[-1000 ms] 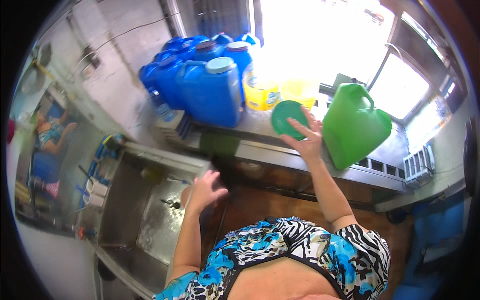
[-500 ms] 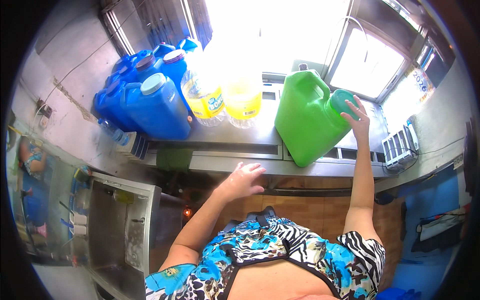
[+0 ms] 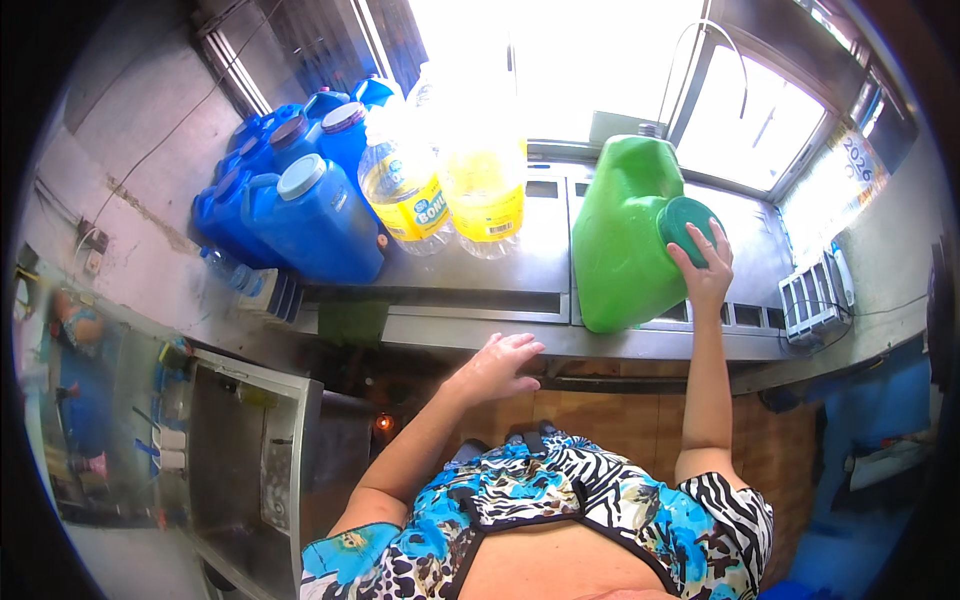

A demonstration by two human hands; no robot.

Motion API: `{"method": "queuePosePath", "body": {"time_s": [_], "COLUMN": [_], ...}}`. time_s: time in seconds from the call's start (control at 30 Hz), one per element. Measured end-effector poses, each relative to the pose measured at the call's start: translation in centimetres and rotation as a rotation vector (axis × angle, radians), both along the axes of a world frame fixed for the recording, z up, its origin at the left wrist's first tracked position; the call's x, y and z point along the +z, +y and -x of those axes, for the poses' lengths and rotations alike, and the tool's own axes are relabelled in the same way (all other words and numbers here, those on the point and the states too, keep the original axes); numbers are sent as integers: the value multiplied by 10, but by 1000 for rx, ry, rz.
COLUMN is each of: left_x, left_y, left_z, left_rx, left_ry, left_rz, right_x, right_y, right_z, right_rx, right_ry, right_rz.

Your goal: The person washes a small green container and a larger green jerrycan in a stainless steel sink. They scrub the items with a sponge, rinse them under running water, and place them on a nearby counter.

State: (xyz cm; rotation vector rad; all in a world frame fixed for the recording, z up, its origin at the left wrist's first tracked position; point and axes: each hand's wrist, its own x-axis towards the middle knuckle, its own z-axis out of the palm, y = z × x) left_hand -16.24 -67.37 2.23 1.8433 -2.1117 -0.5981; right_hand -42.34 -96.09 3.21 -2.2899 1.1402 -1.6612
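Note:
A large green plastic jug [image 3: 625,240] stands tilted on the metal counter, with a dark cap on its top spout and a wide green screw cap [image 3: 688,228] facing right and toward me. My right hand [image 3: 706,266] grips that wide cap, fingers spread over its face and thumb at its edge. Over the counter's front edge hovers my left hand [image 3: 500,366], its fingers stretched out and nothing in it. It touches neither the jug nor the bottles.
Clear bottles with yellow labels [image 3: 415,210] stand left of the jug. Further left several blue jugs [image 3: 320,220] crowd together beside a small clear bottle [image 3: 230,270]. A white rack [image 3: 815,300] is at the right wall; a metal sink [image 3: 310,440] lies at lower left.
The green jug has turned, so its wide cap now faces more toward me. My right hand has moved nearer with the cap. The left hand stays open at the counter's edge.

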Motion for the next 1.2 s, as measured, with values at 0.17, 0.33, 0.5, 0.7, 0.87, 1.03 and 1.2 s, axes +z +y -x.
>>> {"method": "queuePosePath", "body": {"time_s": [0.17, 0.33, 0.5, 0.7, 0.87, 1.03, 1.2], "left_x": [-9, -13, -21, -37, -46, -61, -88], "left_y": [7, 24, 35, 58, 95, 175, 310], "left_z": [-1, -6, -9, -12, -17, -19, -4], "left_rx": [42, 148, 189, 160, 198, 349, 656], "left_ry": [-6, 94, 80, 2, 45, -65, 28], "left_rz": [-15, -18, -37, -28, -46, 19, -142], "right_x": [-9, 1, 12, 28, 25, 13, -47], "right_y": [3, -41, -56, -62, -80, -49, 137], "right_z": [-19, -14, -23, -31, -24, -50, -160], "right_rx": [-282, -196, 17, -73, -104, -330, -50], "right_ry": [137, 258, 286, 354, 595, 729, 381], "right_rz": [59, -17, -18, -325, -195, -251, 254]}}
